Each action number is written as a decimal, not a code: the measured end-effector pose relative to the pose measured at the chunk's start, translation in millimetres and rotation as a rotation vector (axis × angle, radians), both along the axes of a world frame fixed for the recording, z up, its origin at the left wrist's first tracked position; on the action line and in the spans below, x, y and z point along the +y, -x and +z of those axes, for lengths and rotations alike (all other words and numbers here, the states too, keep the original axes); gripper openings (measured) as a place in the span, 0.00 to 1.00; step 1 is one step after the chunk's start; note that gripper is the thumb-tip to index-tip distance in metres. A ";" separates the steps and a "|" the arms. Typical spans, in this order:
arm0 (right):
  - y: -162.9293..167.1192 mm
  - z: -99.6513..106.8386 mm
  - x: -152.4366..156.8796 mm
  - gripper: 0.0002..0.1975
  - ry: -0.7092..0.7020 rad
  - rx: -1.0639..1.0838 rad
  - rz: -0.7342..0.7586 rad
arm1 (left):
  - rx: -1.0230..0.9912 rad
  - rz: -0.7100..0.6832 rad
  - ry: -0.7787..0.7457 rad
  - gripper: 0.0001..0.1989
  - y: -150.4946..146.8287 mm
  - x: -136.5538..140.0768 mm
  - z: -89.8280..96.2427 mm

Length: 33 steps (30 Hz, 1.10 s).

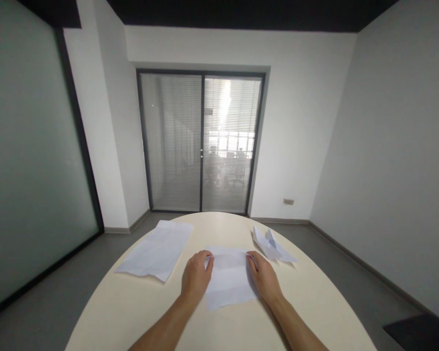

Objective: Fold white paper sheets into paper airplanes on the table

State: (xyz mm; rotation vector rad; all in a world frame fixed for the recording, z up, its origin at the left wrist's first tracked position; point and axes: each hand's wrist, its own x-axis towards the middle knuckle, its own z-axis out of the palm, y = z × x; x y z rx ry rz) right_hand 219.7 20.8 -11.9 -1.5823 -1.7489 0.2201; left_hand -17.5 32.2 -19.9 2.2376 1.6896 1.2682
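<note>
A white sheet of paper [231,282] with faint creases lies before me on the round table. My left hand [197,274] pinches its left edge near the far corner, thumb and fingers closed on it. At the opposite edge, my right hand [264,275] grips the paper the same way. Just beyond my right hand rests a folded white paper shape [269,243] with raised points, like a paper boat. To the left of my hands lie white paper sheets [159,251], slightly rumpled; how many are stacked I cannot tell.
The cream round table [131,317] curves away on both sides. Behind it stands a dark-framed glass door [201,141] with blinds. A frosted glass panel [36,146] is at left, and a dark flat object [422,331] lies on the floor at lower right.
</note>
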 end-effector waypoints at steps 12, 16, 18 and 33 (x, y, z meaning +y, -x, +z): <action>-2.6 2.9 0.4 0.20 -0.065 0.096 -0.073 | -0.166 0.010 0.135 0.17 -0.5 1.8 -5.1; -3.0 0.3 2.2 0.21 -0.060 0.150 -0.100 | -0.261 -0.001 0.153 0.15 1.6 5.4 -6.1; -2.3 0.8 1.6 0.22 -0.055 0.166 -0.110 | -0.301 0.001 0.130 0.12 2.9 6.5 -6.3; -1.4 6.4 2.7 0.23 -0.155 0.203 -0.195 | -0.281 -0.036 -0.128 0.08 10.2 2.9 7.7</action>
